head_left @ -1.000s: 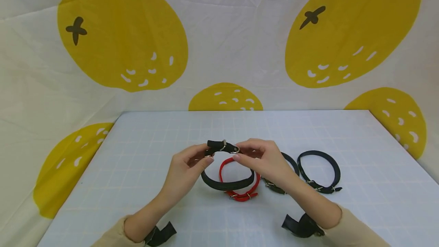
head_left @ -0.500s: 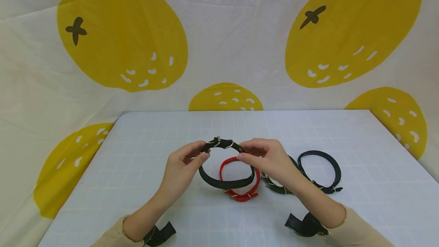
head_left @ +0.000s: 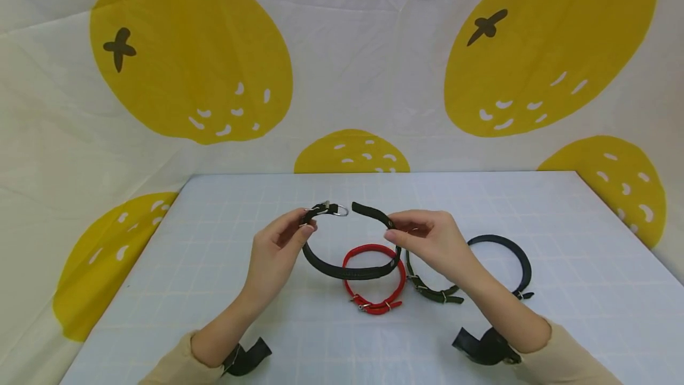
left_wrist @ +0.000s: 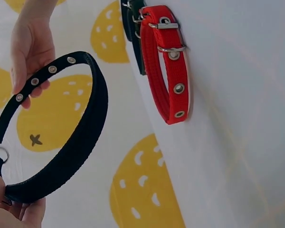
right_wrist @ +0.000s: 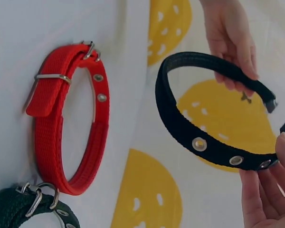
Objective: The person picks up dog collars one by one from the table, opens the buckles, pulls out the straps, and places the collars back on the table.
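Observation:
A black collar (head_left: 352, 273) with metal eyelets is held up over the table, unfastened, its two ends apart. My left hand (head_left: 275, 251) pinches it near the buckle end, where a metal ring (head_left: 342, 211) sticks out. Between thumb and fingers, my right hand (head_left: 430, 245) grips the eyelet end, whose tip points left toward the ring. In the left wrist view the row of eyelets (left_wrist: 52, 69) runs past the right hand's fingers. Below and behind the held collar, a buckled red collar (head_left: 376, 308) lies on the table.
To the right lie a dark green collar (head_left: 440, 296), partly behind the right hand, and another black collar (head_left: 526, 260), partly behind the right wrist. Black straps (head_left: 251, 358) hang from both wrists. The pale table (head_left: 160, 290) ends at a cloth backdrop (head_left: 369, 64) printed with yellow fruit.
The held collar's strap end has come out of its buckle, and the loop has opened. My hands have moved apart, right hand to the right, left hand slightly left, both slightly up.

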The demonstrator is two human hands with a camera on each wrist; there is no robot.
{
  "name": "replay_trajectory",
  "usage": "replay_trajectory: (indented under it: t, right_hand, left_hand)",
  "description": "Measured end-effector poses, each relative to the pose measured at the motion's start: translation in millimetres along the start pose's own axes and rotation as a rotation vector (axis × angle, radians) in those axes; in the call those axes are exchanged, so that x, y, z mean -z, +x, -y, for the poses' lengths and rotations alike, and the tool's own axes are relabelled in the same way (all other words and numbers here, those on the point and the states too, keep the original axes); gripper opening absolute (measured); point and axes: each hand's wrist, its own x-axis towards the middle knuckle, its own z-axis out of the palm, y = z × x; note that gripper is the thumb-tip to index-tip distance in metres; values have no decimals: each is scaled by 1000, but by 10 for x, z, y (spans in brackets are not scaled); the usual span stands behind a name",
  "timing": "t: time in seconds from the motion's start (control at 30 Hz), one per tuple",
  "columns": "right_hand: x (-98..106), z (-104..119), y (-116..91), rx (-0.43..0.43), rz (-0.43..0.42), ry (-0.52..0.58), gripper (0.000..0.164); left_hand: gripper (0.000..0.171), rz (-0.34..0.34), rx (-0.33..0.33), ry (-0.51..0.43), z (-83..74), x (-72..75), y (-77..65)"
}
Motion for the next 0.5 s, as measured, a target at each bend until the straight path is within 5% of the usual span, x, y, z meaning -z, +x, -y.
replay_trajectory:
  t: [0.3, 0.4, 0.5]
  right_hand:
    - [139, -56, 44, 73, -148, -1, 28]
    - [195, -71, 72, 116, -220, 3, 28]
    - [252, -72, 106, 120, -300, 17, 28]
  left_hand:
    - [31, -66, -184, 136, 60, 109, 97]
    - [35, -73, -167, 137, 76, 150, 140]
    - [36, -90, -82, 93, 95, 181, 194]
